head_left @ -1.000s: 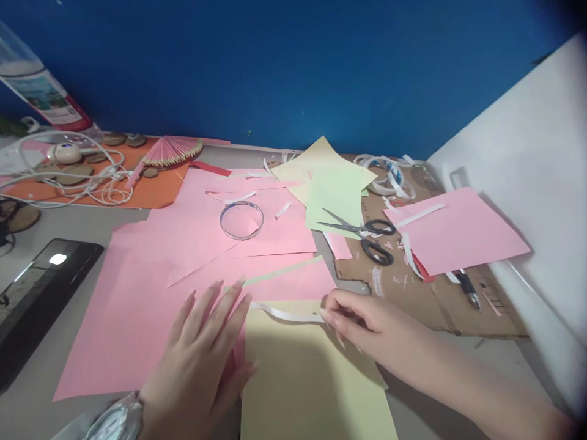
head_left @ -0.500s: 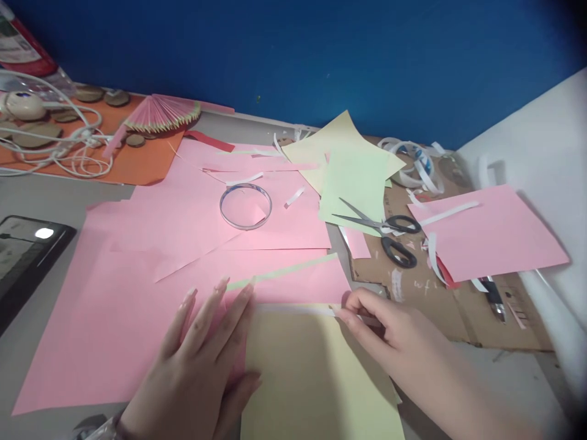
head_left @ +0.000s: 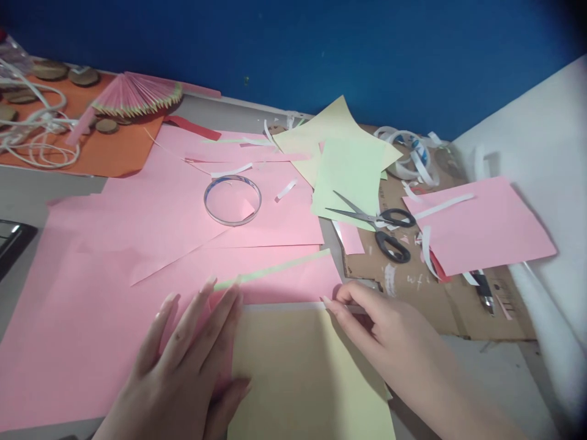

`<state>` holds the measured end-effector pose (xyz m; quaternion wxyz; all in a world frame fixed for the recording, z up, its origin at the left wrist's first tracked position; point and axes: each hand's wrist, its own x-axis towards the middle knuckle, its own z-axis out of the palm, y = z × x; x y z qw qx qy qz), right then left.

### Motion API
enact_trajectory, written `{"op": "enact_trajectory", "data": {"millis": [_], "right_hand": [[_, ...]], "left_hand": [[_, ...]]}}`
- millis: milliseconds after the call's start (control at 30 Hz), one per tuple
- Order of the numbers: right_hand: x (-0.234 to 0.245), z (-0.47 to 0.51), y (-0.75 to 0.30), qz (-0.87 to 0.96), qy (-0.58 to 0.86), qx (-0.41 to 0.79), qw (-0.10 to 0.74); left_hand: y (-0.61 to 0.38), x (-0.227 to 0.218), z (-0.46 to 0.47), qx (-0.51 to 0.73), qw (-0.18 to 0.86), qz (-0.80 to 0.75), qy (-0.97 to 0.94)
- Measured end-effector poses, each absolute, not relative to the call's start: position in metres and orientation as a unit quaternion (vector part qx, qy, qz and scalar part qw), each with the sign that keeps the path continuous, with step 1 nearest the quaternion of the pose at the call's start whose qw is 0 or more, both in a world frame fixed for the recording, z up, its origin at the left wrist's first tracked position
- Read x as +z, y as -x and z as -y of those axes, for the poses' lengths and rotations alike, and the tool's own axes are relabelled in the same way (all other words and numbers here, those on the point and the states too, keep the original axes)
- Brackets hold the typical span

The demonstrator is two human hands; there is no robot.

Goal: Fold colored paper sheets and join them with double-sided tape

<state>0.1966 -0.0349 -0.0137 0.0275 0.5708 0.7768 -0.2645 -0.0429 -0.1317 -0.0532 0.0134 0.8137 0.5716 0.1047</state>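
My left hand (head_left: 183, 360) lies flat with fingers spread, pressing on pink paper (head_left: 105, 293) at the left edge of a pale yellow sheet (head_left: 302, 373). My right hand (head_left: 385, 342) pinches the end of a thin white strip (head_left: 284, 306) that runs along the top edge of the yellow sheet. A narrow green strip (head_left: 275, 270) lies just beyond my left fingertips.
A clear tape ring (head_left: 232, 200) rests on the pink sheets. Black-handled scissors (head_left: 373, 220) lie on light green paper (head_left: 348, 177) beside brown cardboard (head_left: 440, 293). A pink sheet (head_left: 481, 226) lies at right, an orange sheet (head_left: 110, 146) with a folded fan (head_left: 132, 98) at the back left.
The white strip, curved and lifted a second ago, now lies straight along the yellow sheet's top edge. The view has shifted right and down; the dark tablet has slid nearly out of view.
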Motion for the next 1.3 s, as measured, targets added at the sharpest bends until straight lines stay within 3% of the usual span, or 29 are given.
{"op": "enact_trajectory", "data": {"millis": [600, 1300], "right_hand": [[-0.018, 0.039, -0.196, -0.795, -0.563, -0.226, 0.023], [0.002, 0.033, -0.199, -0.762, -0.565, -0.315, 0.035]], "left_hand": [[0.043, -0.054, 0.131, 0.090, -0.001, -0.566, -0.819], [0.040, -0.052, 0.129, 0.092, -0.024, -0.557, -0.825]]}}
